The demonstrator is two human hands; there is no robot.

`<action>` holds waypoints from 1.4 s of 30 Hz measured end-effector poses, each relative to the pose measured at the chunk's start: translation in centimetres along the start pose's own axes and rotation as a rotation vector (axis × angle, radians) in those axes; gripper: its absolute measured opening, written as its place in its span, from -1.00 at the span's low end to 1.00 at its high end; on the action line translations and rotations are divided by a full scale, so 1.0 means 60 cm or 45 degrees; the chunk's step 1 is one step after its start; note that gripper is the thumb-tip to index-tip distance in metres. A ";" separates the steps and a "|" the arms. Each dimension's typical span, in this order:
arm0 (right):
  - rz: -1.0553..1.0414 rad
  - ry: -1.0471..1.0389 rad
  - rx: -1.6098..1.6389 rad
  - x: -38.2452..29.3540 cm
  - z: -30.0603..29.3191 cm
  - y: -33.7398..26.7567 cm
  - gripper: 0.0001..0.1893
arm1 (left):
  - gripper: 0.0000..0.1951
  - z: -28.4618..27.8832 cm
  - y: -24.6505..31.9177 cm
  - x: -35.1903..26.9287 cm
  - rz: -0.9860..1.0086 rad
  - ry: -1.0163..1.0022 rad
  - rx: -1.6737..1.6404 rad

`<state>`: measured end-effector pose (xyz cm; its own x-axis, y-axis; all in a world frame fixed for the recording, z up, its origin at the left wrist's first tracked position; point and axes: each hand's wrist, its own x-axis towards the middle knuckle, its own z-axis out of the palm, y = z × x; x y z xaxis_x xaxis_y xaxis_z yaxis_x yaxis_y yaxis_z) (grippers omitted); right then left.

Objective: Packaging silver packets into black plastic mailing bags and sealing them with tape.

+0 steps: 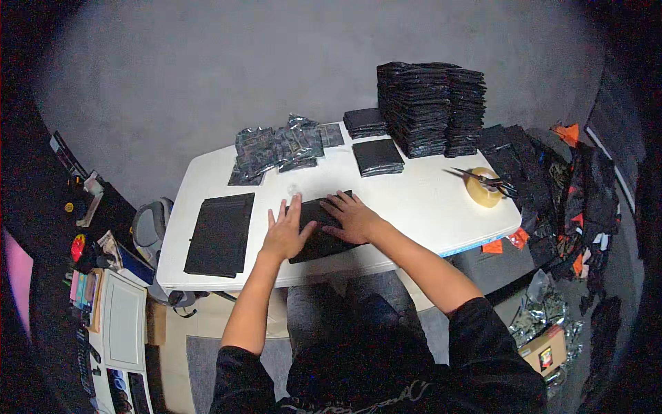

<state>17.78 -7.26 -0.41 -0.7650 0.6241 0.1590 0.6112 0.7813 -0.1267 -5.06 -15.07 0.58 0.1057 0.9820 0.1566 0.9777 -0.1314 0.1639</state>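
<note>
A flat black piece, fabric or plastic [323,248], lies on the white table [439,222] at its near edge. Flat on its left side, fingers spread, rests my left hand [285,233]. My right hand [351,217] lies across its upper right part, fingers apart. Neither hand grips anything. Left of my left hand is a neat stack of flat black pieces [220,235]. A small clear round thing [294,189] sits just beyond my left fingertips; what it is I cannot tell.
Clear-bagged dark patterned packets [279,147] lie at the back left. Small black packets [377,157] and tall stacks of black packets [414,108] stand at the back right. Scissors [491,181] rest on a tape roll [482,194] at the right. Dark bags [548,181] crowd beyond the right edge.
</note>
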 end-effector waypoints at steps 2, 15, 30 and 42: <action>0.000 -0.039 0.027 -0.003 -0.008 -0.012 -0.17 | -0.11 -0.008 -0.020 -0.020 -0.007 0.078 0.012; -0.195 -0.024 0.540 -0.109 -0.071 -0.006 -0.26 | -0.14 -0.013 0.077 -0.141 0.450 -0.055 -0.399; -0.105 0.415 0.506 -0.229 -0.049 -0.075 -0.30 | -0.19 0.010 0.082 -0.170 0.500 0.135 -0.352; -0.176 0.767 0.744 -0.222 -0.029 -0.067 -0.73 | -0.22 -0.006 0.073 -0.182 0.476 0.288 -0.554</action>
<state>25.89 -18.74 -0.30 -0.4850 0.5455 0.6835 0.1900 0.8286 -0.5266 -2.02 -26.39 -0.06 0.3390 0.8119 0.4752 0.7132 -0.5512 0.4330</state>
